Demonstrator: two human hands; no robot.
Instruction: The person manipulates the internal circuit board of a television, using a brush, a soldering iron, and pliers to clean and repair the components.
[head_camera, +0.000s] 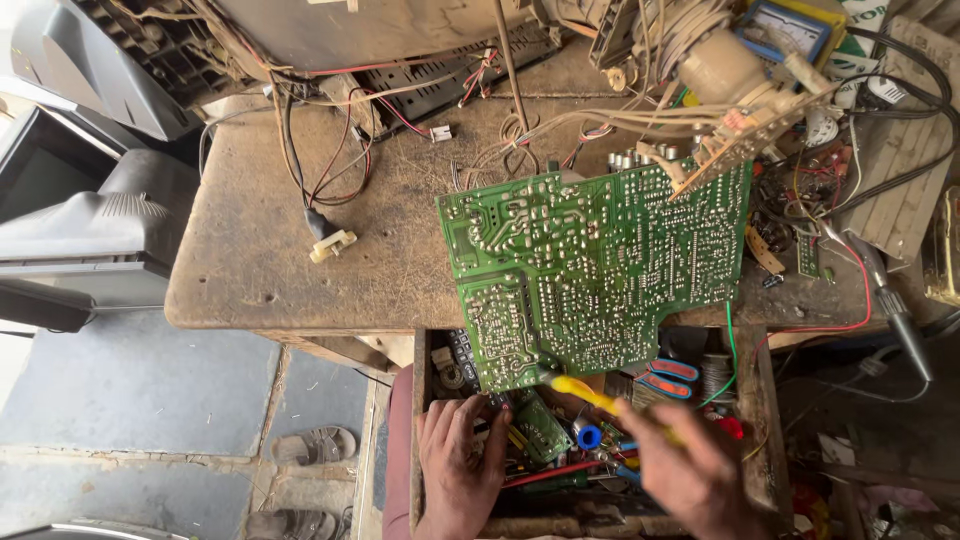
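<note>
Person rummaging in an open wooden drawer (765, 420) below a green circuit board (600, 265)

The left hand (460, 470) rests spread among drawer clutter, grasping nothing; the blurred right hand (690, 475) grips a yellow-handled tool (585, 392) tipped toward the board's lower edge, which overhangs the worn bench (270, 260). Seemingly picking tools; touching the board calls for a steady tip

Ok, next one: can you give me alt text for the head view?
A large green circuit board lies solder side up, overhanging a worn workbench above an open drawer of tools and parts. The left hand rests in the drawer; the blurred right hand holds a yellow-handled tool near the board's lower edge.
</note>
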